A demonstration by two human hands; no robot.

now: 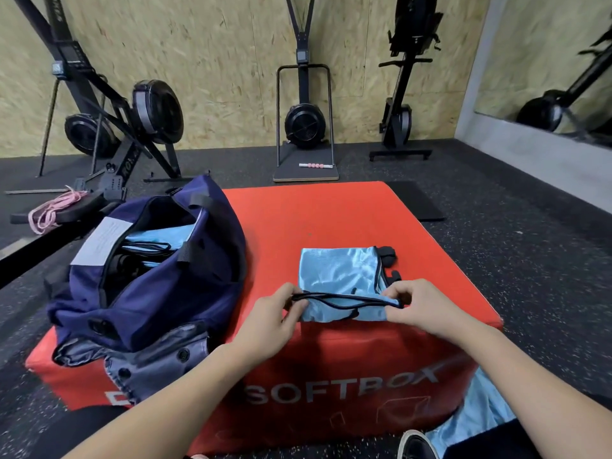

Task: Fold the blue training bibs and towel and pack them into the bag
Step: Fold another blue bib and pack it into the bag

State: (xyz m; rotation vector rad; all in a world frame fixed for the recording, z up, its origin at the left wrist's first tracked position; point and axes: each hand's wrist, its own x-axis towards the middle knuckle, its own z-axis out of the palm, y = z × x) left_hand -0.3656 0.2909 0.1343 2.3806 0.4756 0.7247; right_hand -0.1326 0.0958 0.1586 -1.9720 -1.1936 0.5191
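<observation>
A light blue training bib (341, 276) with black trim lies partly folded near the front edge of the red soft box (331, 220). My left hand (275, 316) pinches its near left corner, and my right hand (420, 304) pinches its near right corner, both lifting the near edge. To the left on the box stands the navy bag (172, 286), unzipped, with folded light blue fabric (159, 238) showing inside. Another piece of light blue fabric (477, 412) lies on the floor at the box's lower right.
Rowing and ski machines (304, 124) stand along the wooden wall behind the box. A pink rope (53, 210) lies on a machine at the left. A black mat (414, 200) lies on the floor behind the box. A shoe (415, 445) shows at the bottom.
</observation>
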